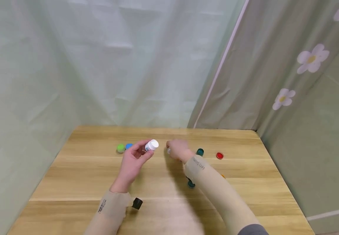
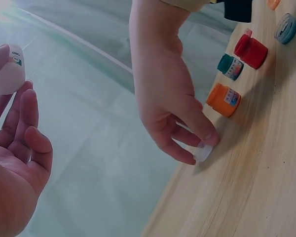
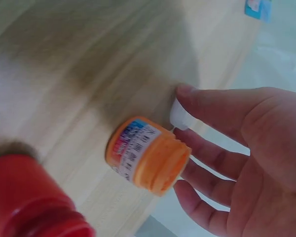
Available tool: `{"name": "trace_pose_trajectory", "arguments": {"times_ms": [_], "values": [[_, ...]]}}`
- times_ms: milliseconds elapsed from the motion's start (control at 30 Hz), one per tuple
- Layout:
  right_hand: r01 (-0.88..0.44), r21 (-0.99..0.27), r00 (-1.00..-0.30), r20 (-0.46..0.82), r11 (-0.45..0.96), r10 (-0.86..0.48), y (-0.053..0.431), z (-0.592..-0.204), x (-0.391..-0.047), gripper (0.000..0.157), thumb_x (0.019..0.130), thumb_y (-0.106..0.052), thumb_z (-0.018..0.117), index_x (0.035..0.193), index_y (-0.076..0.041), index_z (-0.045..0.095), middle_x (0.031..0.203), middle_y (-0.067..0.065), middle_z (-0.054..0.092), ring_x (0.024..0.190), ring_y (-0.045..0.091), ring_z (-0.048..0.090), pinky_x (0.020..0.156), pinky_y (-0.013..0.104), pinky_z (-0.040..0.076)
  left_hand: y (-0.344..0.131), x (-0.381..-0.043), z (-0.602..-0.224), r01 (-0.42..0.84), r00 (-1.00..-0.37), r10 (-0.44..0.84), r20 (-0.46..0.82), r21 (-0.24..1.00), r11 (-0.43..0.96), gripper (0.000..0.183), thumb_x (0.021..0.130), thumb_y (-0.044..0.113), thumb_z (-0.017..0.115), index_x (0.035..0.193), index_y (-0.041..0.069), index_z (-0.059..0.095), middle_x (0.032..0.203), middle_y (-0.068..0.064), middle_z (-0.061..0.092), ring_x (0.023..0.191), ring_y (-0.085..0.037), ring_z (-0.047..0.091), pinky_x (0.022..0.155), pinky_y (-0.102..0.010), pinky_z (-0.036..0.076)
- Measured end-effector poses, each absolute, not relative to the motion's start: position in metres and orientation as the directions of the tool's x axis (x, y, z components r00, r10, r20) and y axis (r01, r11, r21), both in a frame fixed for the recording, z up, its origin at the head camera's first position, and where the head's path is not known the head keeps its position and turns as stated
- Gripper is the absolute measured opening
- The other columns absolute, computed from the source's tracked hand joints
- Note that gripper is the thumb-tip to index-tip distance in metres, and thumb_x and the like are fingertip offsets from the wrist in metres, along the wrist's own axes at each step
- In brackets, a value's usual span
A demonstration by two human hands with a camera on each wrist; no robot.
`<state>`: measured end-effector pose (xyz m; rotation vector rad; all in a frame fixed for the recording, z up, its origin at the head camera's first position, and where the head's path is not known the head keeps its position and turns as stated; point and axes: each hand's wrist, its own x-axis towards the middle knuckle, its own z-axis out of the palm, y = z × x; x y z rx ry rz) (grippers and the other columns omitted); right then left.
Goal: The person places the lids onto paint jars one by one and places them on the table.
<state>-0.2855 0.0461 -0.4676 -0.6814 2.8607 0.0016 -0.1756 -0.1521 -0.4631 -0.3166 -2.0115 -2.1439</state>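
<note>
My left hand (image 1: 129, 163) holds a small white paint jar (image 1: 152, 145) above the table, between thumb and fingers. The jar is tilted, its white end facing up and right in the head view; part of its label shows. Low over the table, my right hand (image 1: 179, 150) pinches a small white lid (image 3: 179, 116) between thumb and fingertips. Beside those fingers in the right wrist view stands an orange paint jar (image 3: 148, 155) without a lid, its threaded neck showing. A red paint jar (image 3: 32, 195), also uncapped, is farther left there.
Left of my left hand are a green-topped jar (image 1: 121, 148) and a blue-topped one (image 1: 129, 146). A black piece (image 1: 137, 203) lies by my left sleeve. Around my right forearm are a red lid (image 1: 219, 155) and a dark green lid (image 1: 191, 184). Curtains (image 1: 146, 65) hang behind the table.
</note>
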Motion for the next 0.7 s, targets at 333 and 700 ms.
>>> {"name": "trace_pose_trajectory", "arguments": {"times_ms": [333, 700], "values": [[-0.423, -0.166, -0.888, -0.118, 0.891, -0.444, 0.050, -0.460, -0.270, 0.021, 0.102, -0.031, 0.069, 0.113, -0.014, 0.073, 0.100, 0.002, 0.073, 0.085, 0.020, 0.064, 0.076, 0.040, 0.056, -0.150, -0.174, -0.467, 0.275, -0.961, 0.016, 0.278, 0.957, -0.086, 0.041, 0.097, 0.000, 0.077, 0.137, -0.003, 0.066, 0.120, -0.003, 0.069, 0.098, -0.018, 0.061, 0.084, -0.024, 0.057], [-0.348, -0.779, -0.894, 0.109, 0.522, -0.434, 0.090, -0.439, -0.218, 0.033, 0.105, -0.034, 0.066, 0.134, -0.020, 0.068, 0.106, -0.004, 0.069, 0.096, 0.017, 0.063, 0.082, 0.038, 0.055, -0.146, -0.176, -0.465, 0.284, -0.957, 0.022, 0.288, 0.953, -0.106, 0.042, 0.098, 0.001, 0.076, 0.139, -0.004, 0.065, 0.120, -0.002, 0.071, 0.099, -0.018, 0.063, 0.085, -0.025, 0.058]]}}
